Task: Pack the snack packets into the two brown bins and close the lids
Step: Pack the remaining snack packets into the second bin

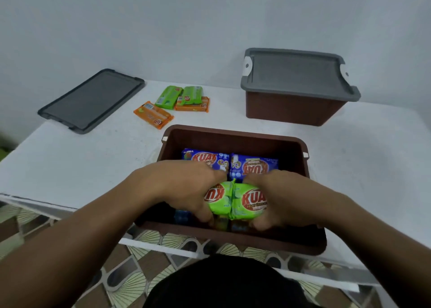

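Left hand (184,186) and right hand (282,198) each close around a green packet (219,200), (250,202), held side by side inside the open brown bin (235,137). Beyond the hands: blue packets (229,163), lidded bin (296,90), loose lid (93,100).

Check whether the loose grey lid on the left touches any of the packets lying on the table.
Apart. The head view shows bare white table between the loose grey lid and the nearest orange packet; the green packets lie farther right.
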{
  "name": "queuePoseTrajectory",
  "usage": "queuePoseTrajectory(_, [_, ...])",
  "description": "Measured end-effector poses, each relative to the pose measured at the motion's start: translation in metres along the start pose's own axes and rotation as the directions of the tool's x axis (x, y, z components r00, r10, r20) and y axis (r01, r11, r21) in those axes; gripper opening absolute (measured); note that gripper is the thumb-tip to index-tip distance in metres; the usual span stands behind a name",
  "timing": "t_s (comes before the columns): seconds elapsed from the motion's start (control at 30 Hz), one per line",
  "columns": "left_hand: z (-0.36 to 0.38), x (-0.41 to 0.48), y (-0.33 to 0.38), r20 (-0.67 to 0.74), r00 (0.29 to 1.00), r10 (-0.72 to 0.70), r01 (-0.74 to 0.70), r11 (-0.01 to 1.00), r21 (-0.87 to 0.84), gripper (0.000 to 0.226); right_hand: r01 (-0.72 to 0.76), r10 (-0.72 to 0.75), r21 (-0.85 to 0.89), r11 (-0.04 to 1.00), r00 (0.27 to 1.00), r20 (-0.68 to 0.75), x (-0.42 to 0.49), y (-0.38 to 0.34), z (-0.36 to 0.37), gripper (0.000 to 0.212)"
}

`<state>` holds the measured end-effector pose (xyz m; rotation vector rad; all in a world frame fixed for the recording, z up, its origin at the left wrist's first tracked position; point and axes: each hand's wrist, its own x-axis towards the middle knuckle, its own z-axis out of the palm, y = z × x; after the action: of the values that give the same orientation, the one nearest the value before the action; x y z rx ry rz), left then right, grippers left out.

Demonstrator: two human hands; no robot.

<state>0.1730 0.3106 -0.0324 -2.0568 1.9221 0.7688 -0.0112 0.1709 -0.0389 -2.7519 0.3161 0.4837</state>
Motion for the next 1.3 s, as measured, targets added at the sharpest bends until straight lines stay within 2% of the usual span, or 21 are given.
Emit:
queuePoseTrajectory(0.17, [0.016, 0.005, -0.002, 0.021, 1.000, 0.008, -0.007, 0.997, -0.082, 0.066, 0.004, -0.002, -0.069, 0.998, 1.000, 0.030, 0.004, 0.002, 0.009, 0.066])
queuePoseTrajectory(0.27, [0.016, 0.007, -0.006, 0.052, 0.998, 0.026, -0.016, 0.982, -0.188, 0.071, 0.013, -0.004, -0.103, 0.995, 0.996, 0.091, 0.006, 0.003, 0.011, 0.064])
queuePoseTrajectory(0.37, [0.012, 0.004, -0.012, 0.041, 0.998, 0.056, -0.042, 0.957, -0.286, 0.076, 0.034, -0.032, -0.012, 0.999, 0.986, 0.167, 0.010, 0.005, 0.005, 0.059])
queuePoseTrajectory(0.43, [0.010, 0.003, -0.015, 0.056, 0.994, 0.094, -0.071, 0.946, -0.318, 0.069, 0.057, -0.069, 0.066, 0.996, 0.979, 0.193, 0.011, 0.007, 0.000, 0.060])
queuePoseTrajectory(0.57, [0.008, 0.003, -0.017, 0.145, 0.981, 0.129, -0.064, 0.920, -0.386, 0.057, 0.071, -0.085, 0.070, 0.995, 0.970, 0.226, 0.013, 0.007, 0.000, 0.050])
queuePoseTrajectory(0.67, [0.003, 0.004, -0.016, 0.211, 0.967, 0.141, -0.049, 0.919, -0.391, 0.059, 0.057, -0.078, 0.085, 0.995, 0.961, 0.265, 0.015, 0.007, 0.001, 0.046])
queuePoseTrajectory(0.87, [-0.004, 0.006, -0.011, 0.339, 0.934, 0.116, 0.006, 0.941, -0.340, 0.070, 0.026, -0.064, 0.112, 0.993, 0.932, 0.357, 0.020, 0.005, 0.002, 0.052])
queuePoseTrajectory(1.03, [-0.004, 0.007, -0.010, 0.354, 0.929, 0.107, 0.015, 0.946, -0.325, 0.070, -0.017, -0.042, 0.143, 0.990, 0.916, 0.398, 0.022, 0.005, 0.001, 0.054])
queuePoseTrajectory(1.3, [0.001, 0.007, -0.012, 0.340, 0.935, 0.097, 0.027, 0.939, -0.343, 0.051, -0.012, -0.038, 0.127, 0.992, 0.922, 0.386, 0.024, 0.006, 0.003, 0.058])
